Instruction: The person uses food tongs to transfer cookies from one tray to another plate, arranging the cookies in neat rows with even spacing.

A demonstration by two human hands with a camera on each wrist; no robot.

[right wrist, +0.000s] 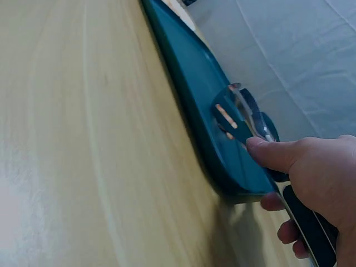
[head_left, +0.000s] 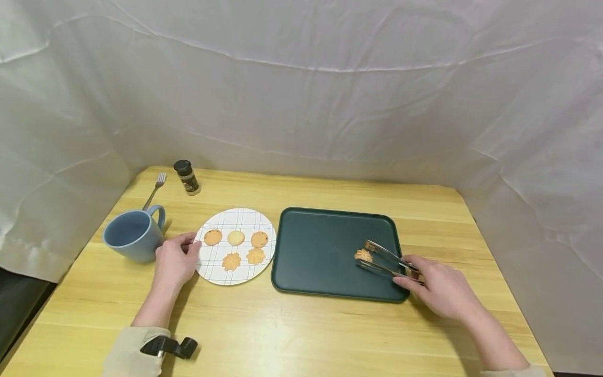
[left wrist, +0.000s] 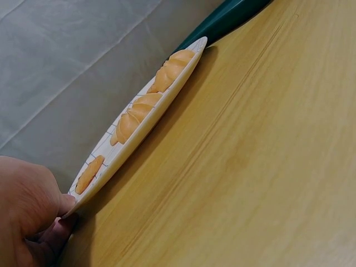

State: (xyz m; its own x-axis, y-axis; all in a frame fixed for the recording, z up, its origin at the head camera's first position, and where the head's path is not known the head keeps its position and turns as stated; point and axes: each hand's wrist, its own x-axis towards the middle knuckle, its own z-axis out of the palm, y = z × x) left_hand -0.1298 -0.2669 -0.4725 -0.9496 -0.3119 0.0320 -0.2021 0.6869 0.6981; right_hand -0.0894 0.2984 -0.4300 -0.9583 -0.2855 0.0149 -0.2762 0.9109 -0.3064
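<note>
My left hand (head_left: 175,260) pinches the left rim of a round white plate (head_left: 214,269) patterned with thin grid lines. Several cookies lie on that plate: three flat round ones along the back, and two ridged ones (head_left: 231,261) nearer the front. At the right, my right hand (head_left: 440,287) grips metal tongs (head_left: 382,269) with dark handles. A ridged cookie (head_left: 363,255) is between the tong tips, over the right part of a dark green tray (head_left: 325,256). Whether that cookie touches the tray I cannot tell. In the left wrist view, thumb and fingers hold the plate's edge (left wrist: 146,130).
A blue mug (head_left: 134,238) stands left of my left hand. Behind it lies a fork (head_left: 153,191), and a black-capped spice jar (head_left: 188,178) stands near the table's back edge. White cloth (head_left: 301,104) hangs around the wooden table (head_left: 282,335).
</note>
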